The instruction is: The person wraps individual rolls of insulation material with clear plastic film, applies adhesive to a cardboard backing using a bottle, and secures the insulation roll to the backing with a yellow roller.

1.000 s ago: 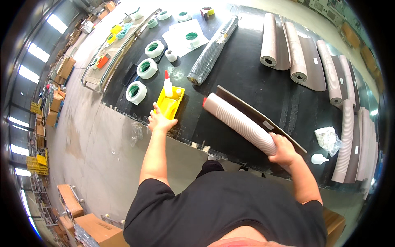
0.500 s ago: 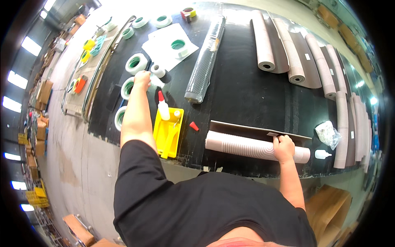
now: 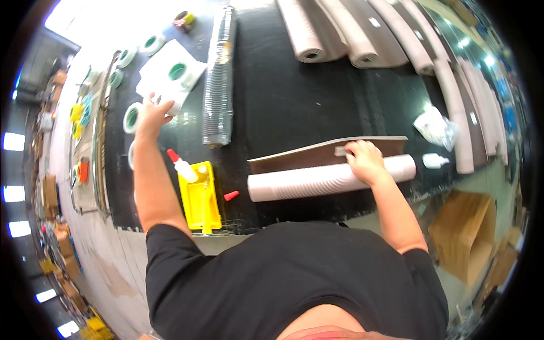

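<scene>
My left hand [image 3: 151, 117] reaches out over the far left of the table, fingers spread beside a small white roll [image 3: 174, 105] and a roll of green-cored tape [image 3: 132, 118]. Nothing shows in its grasp. At the near edge lies a pinkish ribbed rolled mat [image 3: 306, 182] with its brown loose flap [image 3: 300, 156] standing up behind it. My right hand [image 3: 366, 162] rests over this roll, its fingers curled onto the flap beside a small pale label [image 3: 340, 151].
A yellow tray [image 3: 199, 209] holds a red-tipped white bottle [image 3: 185, 170]. Nearby lies a red cap [image 3: 231, 195]. A wrapped roll [image 3: 219, 85] runs lengthwise on the black table [image 3: 283, 113]. Several rolled mats [image 3: 303, 34], a plastic bag [image 3: 435, 127] and a small bottle [image 3: 435, 161] lie right.
My left hand has come off the tape roll and opened beside the small white roll. My right hand has shifted on the rolled mat toward the label, and the flap stands higher. The view has shifted.
</scene>
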